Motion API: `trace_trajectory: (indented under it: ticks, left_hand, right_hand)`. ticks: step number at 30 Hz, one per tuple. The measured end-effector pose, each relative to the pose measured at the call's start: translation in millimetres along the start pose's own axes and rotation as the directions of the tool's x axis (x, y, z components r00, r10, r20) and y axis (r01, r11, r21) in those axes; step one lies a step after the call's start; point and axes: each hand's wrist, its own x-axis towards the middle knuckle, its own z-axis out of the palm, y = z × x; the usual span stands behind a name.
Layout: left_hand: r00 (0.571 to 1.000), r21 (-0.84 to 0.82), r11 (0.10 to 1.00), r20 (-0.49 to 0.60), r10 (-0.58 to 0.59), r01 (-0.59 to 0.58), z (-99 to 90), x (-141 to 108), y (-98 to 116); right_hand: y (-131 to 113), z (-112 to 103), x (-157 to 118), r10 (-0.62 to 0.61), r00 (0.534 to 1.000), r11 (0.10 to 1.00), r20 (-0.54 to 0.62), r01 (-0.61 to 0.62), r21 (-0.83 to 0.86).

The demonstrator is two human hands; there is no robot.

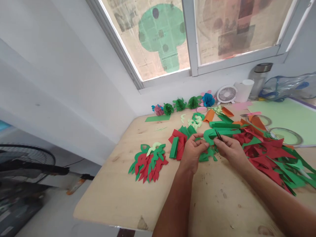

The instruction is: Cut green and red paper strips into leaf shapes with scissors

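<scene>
Forearms (176, 200), bright green paper (209, 134), rounded edge

Over a wooden table (103, 200), our left hand (194, 151) pinches green paper (209, 134); our right hand (230, 149) grips a dark pointed tool (218, 134). Left of this paper lie red and green cut-outs (150, 166); right, heaped scraps (273, 148); beyond, paper pompoms (180, 104) and a white fan (226, 94).

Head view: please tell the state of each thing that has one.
Left hand: pinching green paper
Green paper: held
Right hand: gripping dark-bladed tool
Dark-bladed tool: gripped, opening unclear
Red-and-green cutouts: heaped
Red-and-green scraps: loosely piled
Bottle: upright, capped
White fan: upright, running unclear
Window: papered over
</scene>
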Motion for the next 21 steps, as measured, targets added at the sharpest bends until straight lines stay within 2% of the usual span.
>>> trace_trajectory:
  ticks: [4, 7, 9, 12, 15, 18, 21]
  left_hand:
    - [0.999, 0.112, 0.993, 0.038, 0.033, -0.037, 3.7, -3, 0]
    - [0.980, 0.230, 0.955, -0.008, 0.196, -0.189, 5.2, -4, -1]
    - [0.943, 0.366, 0.878, -0.002, 0.333, -0.309, 5.6, -6, -1]
    - [0.883, 0.551, 0.711, 0.111, 0.456, -0.436, 6.6, -9, -2]
    - [0.837, 0.622, 0.583, 0.245, 0.490, -0.523, 8.4, -11, -4]
    - [0.795, 0.648, 0.504, 0.286, 0.535, -0.572, 8.1, -9, -7]
    - [0.747, 0.718, 0.355, 0.341, 0.570, -0.599, 5.1, -6, -10]
  right_hand:
    - [0, 2, 0, 0.049, 0.998, 0.998, -0.040, -0.048, 0.028]
    - [1, 2, 2, 0.036, 0.989, 0.999, -0.143, -0.031, 0.038]
    - [1, 0, 3, 0.030, 0.979, 0.999, -0.203, -0.020, 0.051]
    - [2, -1, 4, 0.063, 0.966, 0.992, -0.250, -0.034, 0.117]
    - [3, -1, 5, 0.103, 0.961, 0.979, -0.256, -0.053, 0.195]
    - [3, 0, 5, 0.135, 0.964, 0.965, -0.230, -0.075, 0.251]
    - [4, 2, 4, 0.162, 0.970, 0.950, -0.184, -0.103, 0.294]
